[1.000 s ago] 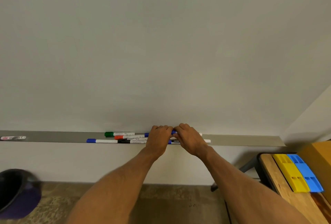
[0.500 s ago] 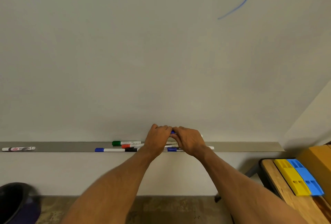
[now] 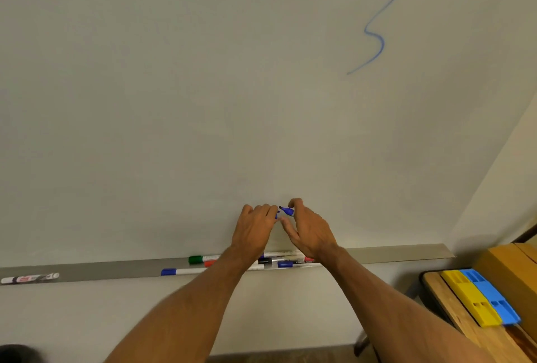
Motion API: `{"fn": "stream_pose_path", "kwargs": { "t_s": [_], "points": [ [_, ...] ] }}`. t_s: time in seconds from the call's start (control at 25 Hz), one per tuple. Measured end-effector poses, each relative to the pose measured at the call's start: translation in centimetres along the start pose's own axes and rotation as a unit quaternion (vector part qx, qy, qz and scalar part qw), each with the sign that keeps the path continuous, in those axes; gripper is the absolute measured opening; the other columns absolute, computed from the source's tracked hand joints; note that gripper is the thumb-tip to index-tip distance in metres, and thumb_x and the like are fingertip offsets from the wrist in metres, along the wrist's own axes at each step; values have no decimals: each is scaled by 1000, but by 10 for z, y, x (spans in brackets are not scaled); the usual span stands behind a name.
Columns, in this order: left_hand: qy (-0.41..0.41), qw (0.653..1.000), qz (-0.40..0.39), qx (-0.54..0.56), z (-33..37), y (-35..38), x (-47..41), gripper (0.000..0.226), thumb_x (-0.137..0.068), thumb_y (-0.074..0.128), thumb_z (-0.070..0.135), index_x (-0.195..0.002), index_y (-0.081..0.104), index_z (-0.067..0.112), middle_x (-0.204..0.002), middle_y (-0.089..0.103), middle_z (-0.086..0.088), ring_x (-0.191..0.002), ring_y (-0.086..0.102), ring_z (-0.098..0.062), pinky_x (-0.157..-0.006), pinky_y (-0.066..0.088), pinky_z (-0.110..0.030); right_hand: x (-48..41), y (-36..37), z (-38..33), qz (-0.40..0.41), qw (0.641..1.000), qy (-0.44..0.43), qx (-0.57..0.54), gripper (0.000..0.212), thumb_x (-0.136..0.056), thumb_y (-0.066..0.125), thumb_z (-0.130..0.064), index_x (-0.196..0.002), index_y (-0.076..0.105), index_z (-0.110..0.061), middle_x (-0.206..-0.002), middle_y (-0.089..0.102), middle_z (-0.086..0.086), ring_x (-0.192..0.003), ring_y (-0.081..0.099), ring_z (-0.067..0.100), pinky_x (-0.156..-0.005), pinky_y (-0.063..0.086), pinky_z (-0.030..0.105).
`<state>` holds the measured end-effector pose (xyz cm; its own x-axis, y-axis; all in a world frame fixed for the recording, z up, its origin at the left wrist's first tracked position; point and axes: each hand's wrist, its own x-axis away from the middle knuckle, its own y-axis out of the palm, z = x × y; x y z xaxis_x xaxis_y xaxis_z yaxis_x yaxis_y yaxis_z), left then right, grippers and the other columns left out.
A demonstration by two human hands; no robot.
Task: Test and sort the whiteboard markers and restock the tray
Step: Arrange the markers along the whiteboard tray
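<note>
My right hand (image 3: 311,232) pinches a blue marker (image 3: 287,211) just above the grey tray (image 3: 87,271); its bare dark tip points left. My left hand (image 3: 255,229) is curled beside it, with a bit of the blue cap (image 3: 277,215) showing at its fingertips. Hands and marker are close in front of the whiteboard (image 3: 203,101). In the tray lie a green-capped marker (image 3: 200,259), a blue-capped marker (image 3: 180,271), a red one (image 3: 210,263), a black one (image 3: 264,261) and another blue one (image 3: 286,264), partly hidden by my wrists. A blue squiggle (image 3: 377,28) is drawn at the upper right.
One marker with a red label (image 3: 29,278) lies alone at the tray's far left. At the right, a wooden table (image 3: 453,310) carries a yellow block (image 3: 470,296), a blue block (image 3: 494,298) and a cardboard box (image 3: 511,269). A dark object (image 3: 17,354) sits at the bottom left.
Both hands rose from the tray with the blue marker. The cap has come off, and the tip now shows between the hands. The view tilted up, showing more of the squiggle.
</note>
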<state>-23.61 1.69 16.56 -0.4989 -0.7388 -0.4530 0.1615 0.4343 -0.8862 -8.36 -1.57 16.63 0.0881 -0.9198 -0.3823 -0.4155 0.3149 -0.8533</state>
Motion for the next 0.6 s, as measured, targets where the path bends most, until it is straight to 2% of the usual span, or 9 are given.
{"fn": "stream_pose_path", "kwargs": {
  "t_s": [0.08,0.16,0.24,0.32,0.4,0.52,0.6],
  "points": [
    [27,996,83,-7,-5,-5,-9,36,-64,88,24,-94,70,15,-79,68,0,-65,63,-16,-61,47,-27,-7,-13,-5,21,998,14,-57,18,-97,42,-20,-114,42,-14,-87,52,2,-63,44,9,-62,35,19],
    [32,989,141,-1,-11,-16,-21,42,-60,90,23,-96,70,14,-83,69,-1,-68,65,-17,-59,48,-29,-17,-28,-8,74,993,1,-89,20,-95,43,-9,-115,45,-10,-93,52,5,-68,44,10,-68,36,21],
    [40,980,196,-7,-18,-33,-37,46,-67,86,21,-107,66,12,-98,69,-4,-81,65,-21,-63,48,-32,-34,-49,-16,131,985,-16,-113,25,-97,43,-11,-123,45,-9,-101,55,4,-73,48,9,-70,37,18],
    [43,971,233,-29,-26,-53,-58,51,-72,83,19,-118,63,9,-116,65,-7,-96,63,-24,-68,48,-36,-54,-77,-26,156,978,-22,-139,29,-100,41,-22,-129,41,-17,-90,55,-7,-67,51,4,-64,38,12],
    [43,961,269,-47,-32,-79,-82,52,-78,77,20,-125,60,6,-127,60,-9,-109,58,-26,-74,50,-37,-76,-106,-35,177,972,-24,-155,30,-100,43,-29,-128,37,-23,-78,58,-8,-62,56,5,-57,44,17],
    [52,947,307,-80,-36,-125,-124,50,-86,67,24,-131,55,5,-137,53,-11,-122,53,-29,-86,49,-40,-107,-150,-40,238,953,-44,-184,14,-98,48,-27,-109,41,-23,-73,61,0,-62,61,15,-58,50,29],
    [52,938,329,-95,-39,-158,-153,49,-91,58,24,-135,50,4,-142,48,-12,-128,49,-31,-96,45,-42,-127,-177,-42,289,940,-95,-153,4,-96,52,-21,-96,48,-22,-78,62,0,-66,59,14,-62,52,34]
  ]
}}
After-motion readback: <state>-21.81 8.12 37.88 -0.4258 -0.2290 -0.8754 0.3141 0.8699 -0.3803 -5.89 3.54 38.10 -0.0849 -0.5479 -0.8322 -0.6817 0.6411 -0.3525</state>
